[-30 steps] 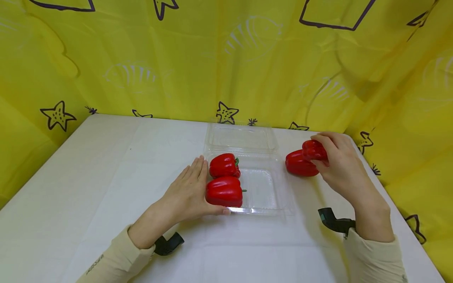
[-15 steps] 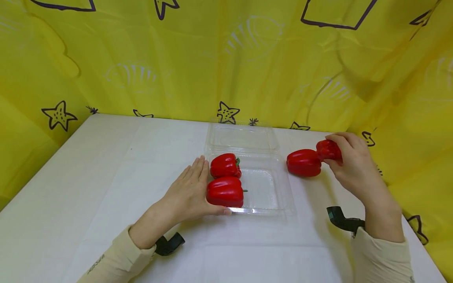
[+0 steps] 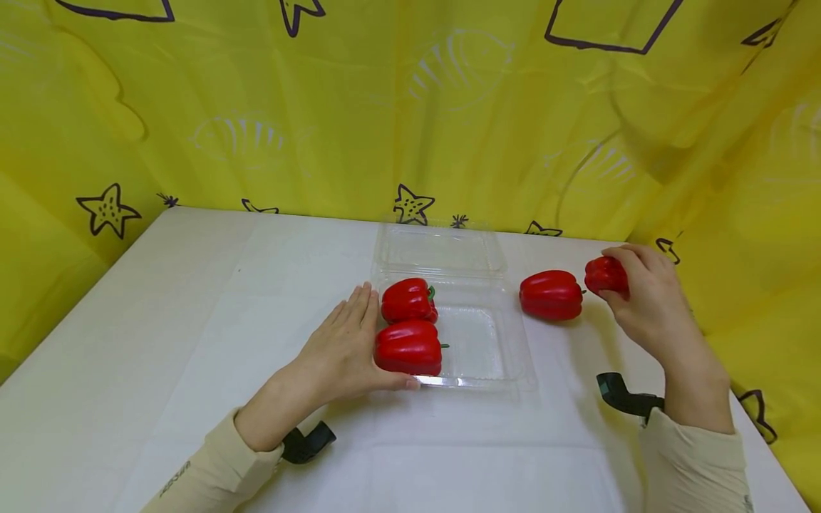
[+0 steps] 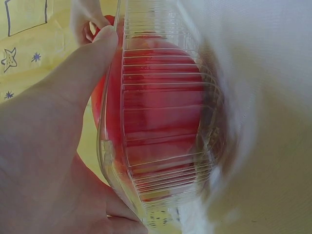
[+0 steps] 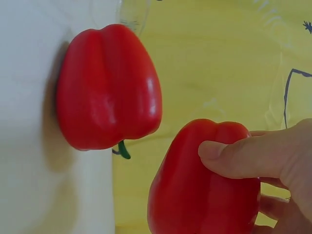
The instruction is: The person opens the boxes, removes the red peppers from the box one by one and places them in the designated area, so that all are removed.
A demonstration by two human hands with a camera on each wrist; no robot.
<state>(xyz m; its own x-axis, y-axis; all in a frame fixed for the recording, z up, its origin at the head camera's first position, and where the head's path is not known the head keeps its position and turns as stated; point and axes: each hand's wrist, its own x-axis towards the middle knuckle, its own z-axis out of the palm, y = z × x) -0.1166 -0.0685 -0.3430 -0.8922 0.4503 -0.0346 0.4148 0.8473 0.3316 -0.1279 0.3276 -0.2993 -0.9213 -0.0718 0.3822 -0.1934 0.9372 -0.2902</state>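
My left hand (image 3: 336, 349) rests against the near left corner of a clear plastic clamshell container (image 3: 471, 345), fingers straight along its side and thumb on the front rim. Two red bell peppers lie in its left part, one pepper (image 3: 407, 299) behind the other pepper (image 3: 408, 348). At the right of the table, my right hand (image 3: 654, 306) grips a third red bell pepper (image 5: 202, 190) between thumb and fingers. Just left of it another red bell pepper (image 3: 550, 295) lies on the table, its green stem (image 5: 124, 149) showing in the right wrist view.
The container's transparent lid (image 3: 439, 251) is folded back toward the far edge. White cloth covers the table (image 3: 256, 285). A yellow patterned curtain (image 3: 359, 128) hangs behind it and along the right side.
My right hand has moved right with its bell pepper, from in front of the pepper on the table to a small gap beside it. The left hand has stayed in place.
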